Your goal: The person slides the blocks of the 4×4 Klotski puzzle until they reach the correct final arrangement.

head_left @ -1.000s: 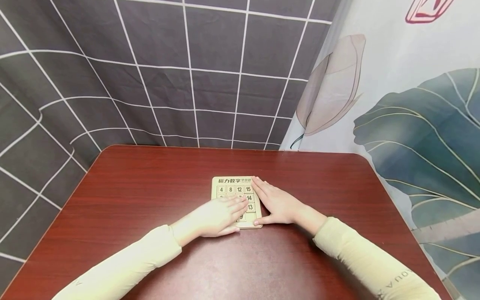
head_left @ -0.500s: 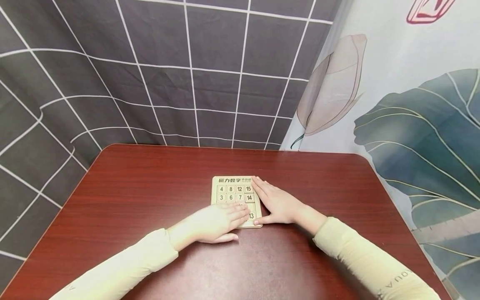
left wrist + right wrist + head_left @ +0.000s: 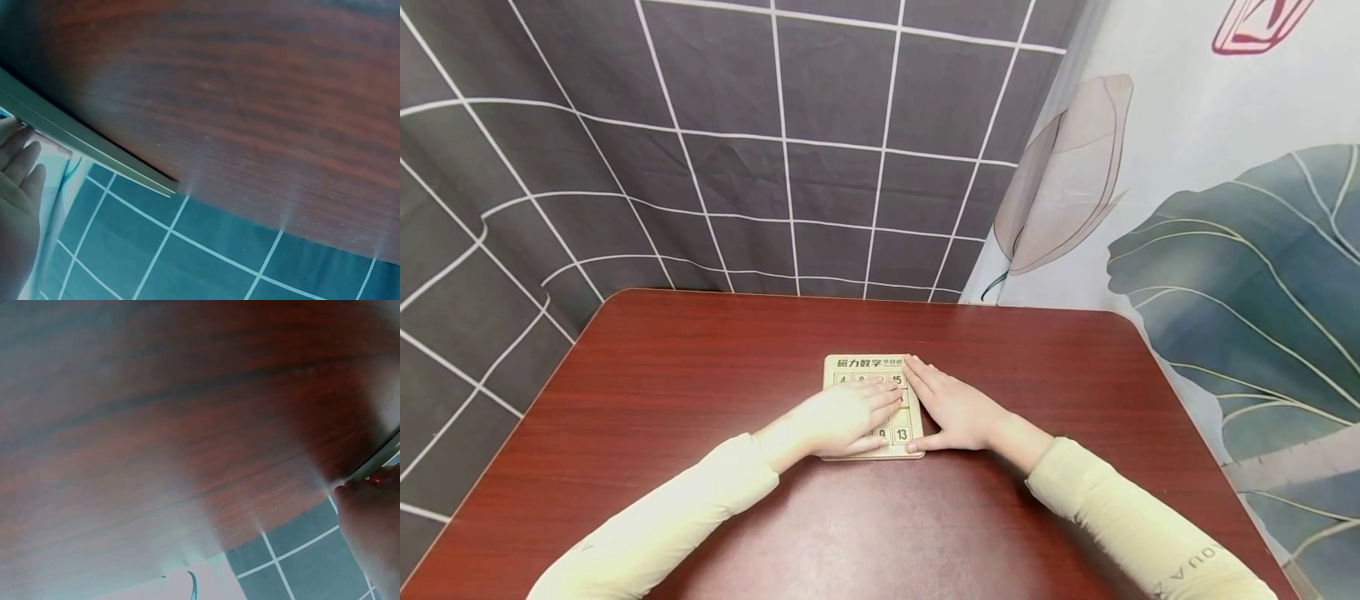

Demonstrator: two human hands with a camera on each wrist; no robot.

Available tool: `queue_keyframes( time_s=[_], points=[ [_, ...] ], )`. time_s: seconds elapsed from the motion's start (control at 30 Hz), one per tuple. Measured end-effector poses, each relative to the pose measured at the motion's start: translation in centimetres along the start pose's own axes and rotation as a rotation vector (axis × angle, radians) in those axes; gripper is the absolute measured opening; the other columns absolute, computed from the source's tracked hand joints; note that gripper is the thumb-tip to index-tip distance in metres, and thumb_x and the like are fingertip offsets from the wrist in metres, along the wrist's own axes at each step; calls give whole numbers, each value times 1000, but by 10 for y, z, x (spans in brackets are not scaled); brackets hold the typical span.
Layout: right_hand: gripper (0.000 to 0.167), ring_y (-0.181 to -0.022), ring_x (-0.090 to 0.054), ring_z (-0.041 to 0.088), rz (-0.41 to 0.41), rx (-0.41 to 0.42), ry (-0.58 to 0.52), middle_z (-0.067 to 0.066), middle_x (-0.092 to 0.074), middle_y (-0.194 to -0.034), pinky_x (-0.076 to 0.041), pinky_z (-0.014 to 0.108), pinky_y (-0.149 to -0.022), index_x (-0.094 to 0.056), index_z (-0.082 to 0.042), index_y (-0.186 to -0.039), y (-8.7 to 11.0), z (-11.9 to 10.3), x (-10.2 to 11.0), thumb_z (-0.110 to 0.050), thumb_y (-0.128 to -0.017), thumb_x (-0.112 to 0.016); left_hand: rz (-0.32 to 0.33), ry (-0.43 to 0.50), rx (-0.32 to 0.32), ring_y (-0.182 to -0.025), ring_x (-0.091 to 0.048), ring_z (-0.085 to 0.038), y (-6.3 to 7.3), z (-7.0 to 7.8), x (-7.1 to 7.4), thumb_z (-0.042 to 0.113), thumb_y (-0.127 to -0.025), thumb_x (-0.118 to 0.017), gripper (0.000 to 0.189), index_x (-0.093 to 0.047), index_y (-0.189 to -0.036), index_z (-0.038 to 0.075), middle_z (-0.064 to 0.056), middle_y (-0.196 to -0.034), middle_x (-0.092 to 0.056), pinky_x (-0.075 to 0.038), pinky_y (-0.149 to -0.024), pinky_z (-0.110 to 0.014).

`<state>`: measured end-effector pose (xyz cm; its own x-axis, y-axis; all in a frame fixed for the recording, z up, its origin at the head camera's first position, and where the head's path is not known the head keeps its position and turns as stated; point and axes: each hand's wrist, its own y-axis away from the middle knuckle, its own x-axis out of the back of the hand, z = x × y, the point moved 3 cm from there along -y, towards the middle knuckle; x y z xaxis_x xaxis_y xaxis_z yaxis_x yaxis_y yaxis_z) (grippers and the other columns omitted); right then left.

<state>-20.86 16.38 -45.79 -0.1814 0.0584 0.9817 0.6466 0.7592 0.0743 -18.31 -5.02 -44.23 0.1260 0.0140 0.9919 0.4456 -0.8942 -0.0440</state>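
Note:
A cream number sliding puzzle [image 3: 869, 363] with dark printed characters along its top lies flat on the table. My left hand [image 3: 848, 417] is laid over its middle rows, fingers straight, fingertips at the right-hand column below tile 15 [image 3: 897, 381]. It hides most of the tiles; tile 13 [image 3: 902, 434] shows at the lower right. My right hand [image 3: 961, 408] rests along the puzzle's right side, fingertips at the upper corner and thumb at the lower one. In the left wrist view the puzzle's edge [image 3: 94, 147] stands out beside my fingers.
The reddish-brown wooden table [image 3: 715, 333] extends around the puzzle on every side. Behind it hangs a dark grey curtain [image 3: 827, 183] with white grid lines. A pale curtain [image 3: 1075, 275] with leaf prints hangs at the right.
Tile 13 has slid down into the bottom right corner. My left hand first went down with it, then moved back up over the middle rows. The right hand has stayed in place.

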Motion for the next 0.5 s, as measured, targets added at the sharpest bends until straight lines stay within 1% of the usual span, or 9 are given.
queue_keyframes(
  time_s=[0.13, 0.23, 0.3, 0.4, 0.5],
  points=[
    [116, -163, -24, 41, -2, -2, -3, 27, -18, -175, -33, 52, -132, -23, 9, -164, 0, 0, -1, -65, -90, -72, 11, 1, -15, -149, -54, -23, 3, 5, 0, 45, -108, -54, 58, -58, -152, 7, -9, -159, -57, -42, -127, -37],
    [116, -163, -24, 41, 1, 1, -1, 27, -18, -175, -32, 52, -132, -23, 9, -164, 0, 1, -1, -65, -90, -72, 31, -3, -43, -148, -55, -23, 8, 10, -1, 48, -107, -55, 60, -59, -151, 7, -10, -158, -58, -43, -126, -37],
    [116, -163, -24, 41, 3, 3, 3, 27, -18, -175, -32, 52, -132, -23, 9, -164, -1, 1, -2, -65, -90, -72, 32, 4, -59, -149, -55, -24, 10, 13, -3, 49, -107, -54, 62, -58, -152, 6, -10, -159, -57, -43, -126, -36],
    [116, -163, -25, 41, 6, 4, 4, 27, -18, -175, -32, 52, -132, -23, 9, -164, -1, 1, -2, -65, -90, -72, 33, 22, -72, -149, -54, -23, 12, 13, -5, 50, -108, -52, 63, -56, -153, 6, -11, -160, -56, -43, -126, -35],
    [116, -163, -25, 41, 4, 2, 0, 27, -18, -175, -32, 52, -132, -22, 9, -165, 0, 2, -2, -65, -90, -72, 37, 66, -56, -150, -53, -23, 10, 5, -2, 45, -109, -52, 60, -55, -154, 6, -10, -160, -56, -43, -126, -37]
  ],
)
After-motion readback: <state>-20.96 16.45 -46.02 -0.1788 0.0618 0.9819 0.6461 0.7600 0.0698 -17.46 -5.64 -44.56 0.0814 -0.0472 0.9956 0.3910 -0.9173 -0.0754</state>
